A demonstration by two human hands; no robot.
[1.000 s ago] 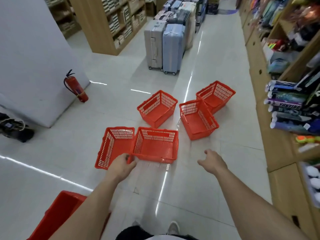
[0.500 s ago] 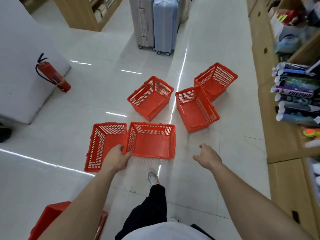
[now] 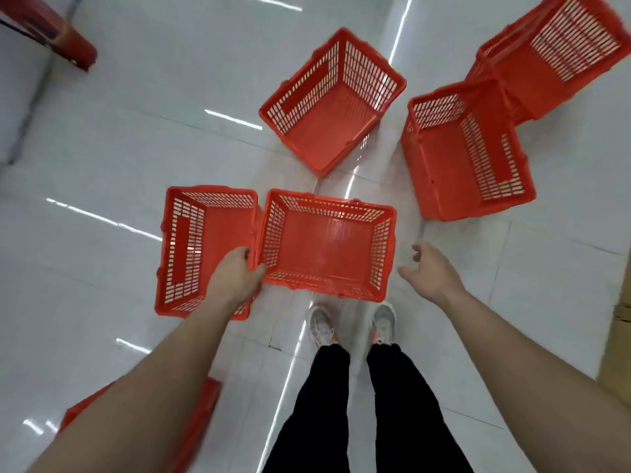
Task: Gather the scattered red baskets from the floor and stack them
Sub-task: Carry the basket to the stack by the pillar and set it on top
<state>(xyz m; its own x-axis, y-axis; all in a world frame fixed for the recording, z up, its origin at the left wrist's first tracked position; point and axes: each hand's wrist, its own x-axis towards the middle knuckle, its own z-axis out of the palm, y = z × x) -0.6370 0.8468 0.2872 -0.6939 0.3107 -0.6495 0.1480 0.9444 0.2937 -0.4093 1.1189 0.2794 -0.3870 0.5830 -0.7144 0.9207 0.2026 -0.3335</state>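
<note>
Several red mesh baskets lie on the white tiled floor. The nearest basket (image 3: 327, 244) sits just ahead of my feet, and my left hand (image 3: 237, 276) grips its left near corner. A second basket (image 3: 201, 247) touches its left side. Further off stand a middle basket (image 3: 333, 104), a right basket (image 3: 467, 151) and a far right basket (image 3: 549, 56) behind it. My right hand (image 3: 430, 271) hovers with fingers apart beside the nearest basket's right wall, not touching it. Another red basket (image 3: 201, 414) is partly hidden under my left forearm.
A red fire extinguisher (image 3: 47, 32) lies by a grey wall at the top left. My two feet in grey shoes (image 3: 351, 324) stand right behind the nearest basket. A wooden shelf base (image 3: 619, 339) borders the floor at the right edge.
I have stepped forward and bent down, so the baskets fill more of the view. My left hand has stayed on the nearest basket's corner. My right hand has come closer to its right wall.
</note>
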